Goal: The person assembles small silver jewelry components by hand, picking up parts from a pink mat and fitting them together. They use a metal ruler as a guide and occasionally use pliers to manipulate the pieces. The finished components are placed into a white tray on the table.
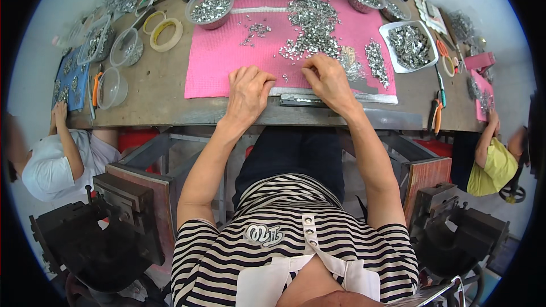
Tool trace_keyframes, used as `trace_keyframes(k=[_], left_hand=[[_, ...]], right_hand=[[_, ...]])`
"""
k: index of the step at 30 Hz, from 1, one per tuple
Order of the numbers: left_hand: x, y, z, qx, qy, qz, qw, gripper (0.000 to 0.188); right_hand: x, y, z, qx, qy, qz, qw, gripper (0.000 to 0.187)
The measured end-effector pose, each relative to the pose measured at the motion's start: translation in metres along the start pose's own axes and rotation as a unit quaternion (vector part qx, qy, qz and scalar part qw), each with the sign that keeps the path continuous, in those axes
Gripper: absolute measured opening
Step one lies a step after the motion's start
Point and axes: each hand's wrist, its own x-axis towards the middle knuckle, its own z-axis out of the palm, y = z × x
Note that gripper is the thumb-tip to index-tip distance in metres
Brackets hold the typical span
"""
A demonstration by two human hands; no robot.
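Observation:
My left hand (250, 92) rests at the near part of a pink textured mat (213, 62), its fingers curled in and thumb pressed against them. Across a small gap, my right hand (330, 82) is closed in a pinch, just in front of a large heap of small silver metal pieces (313, 23). What either hand holds, if anything, is too small to make out. Between the wrists lies a narrow dark metal bar (298, 101) along the mat's near edge. Thin metal pins (352, 68) and a smaller heap of silver pieces (376, 62) lie right of my right hand.
Clear plastic tubs (210, 8) of metal pieces line the back; a white tray (408, 45) holds more at right. Tape rolls (166, 35) lie left, orange-handled pliers (435, 115) right. Co-workers sit at both sides. Dark machines (108, 233) flank me below the table edge.

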Motion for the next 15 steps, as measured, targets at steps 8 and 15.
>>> trace_keyframes(k=[8, 15], left_hand=[[0.008, -0.002, -0.011, 0.032, -0.046, 0.018, 0.998, 0.008], [0.004, 0.006, -0.001, 0.008, -0.045, 0.013, 0.999, 0.008]], right_hand=[[-0.029, -0.011, -0.023, 0.073, 0.02, 0.038, 0.996, 0.009], [-0.061, -0.016, -0.019, 0.099, 0.024, 0.003, 0.995, 0.012]])
